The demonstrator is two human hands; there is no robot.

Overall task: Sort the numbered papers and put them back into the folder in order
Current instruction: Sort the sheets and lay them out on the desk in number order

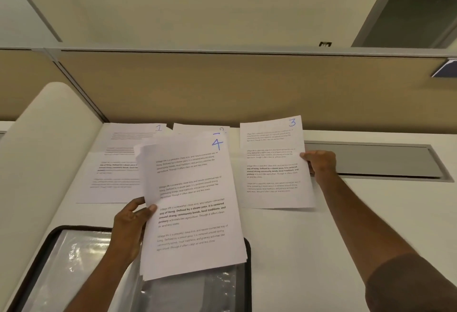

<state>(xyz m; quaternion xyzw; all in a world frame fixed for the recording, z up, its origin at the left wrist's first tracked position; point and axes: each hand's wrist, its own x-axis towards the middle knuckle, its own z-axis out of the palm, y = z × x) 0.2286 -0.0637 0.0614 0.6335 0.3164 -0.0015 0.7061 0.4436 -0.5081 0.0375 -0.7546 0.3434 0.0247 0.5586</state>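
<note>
White printed sheets, each numbered by hand in blue ink, are being laid out in a row along the pale desk surface (321, 237). The sheet marked 1 (118, 163) is lying flat at far left; the sheet marked 2 (197, 128) is mostly being hidden behind the raised stack. The sheet marked 3 (272, 163) is being pinched at its right edge by the right hand (320, 164), thumb on top, and whether its lower edge is touching the desk cannot be told. A thin stack of remaining papers, 4 on top (193, 208), is being held up by the left hand (131, 227), thumb pressed on the front and fingers curled behind. The black-edged folder with clear plastic sleeves (74, 262) is lying open at lower left, partly under the stack.

Slippage is being risked: the stack is being gripped at one edge only, so sheets could fan out or drop onto the folder. Sheet 3 could also slide toward the grey recessed cable tray (371, 161) just beside it, if released carelessly. Order could be lost if 2 is overlooked behind the stack.

A beige fabric partition (222, 84) is standing behind the desk, and a rounded cream panel (37, 151) is crowding the left side.
</note>
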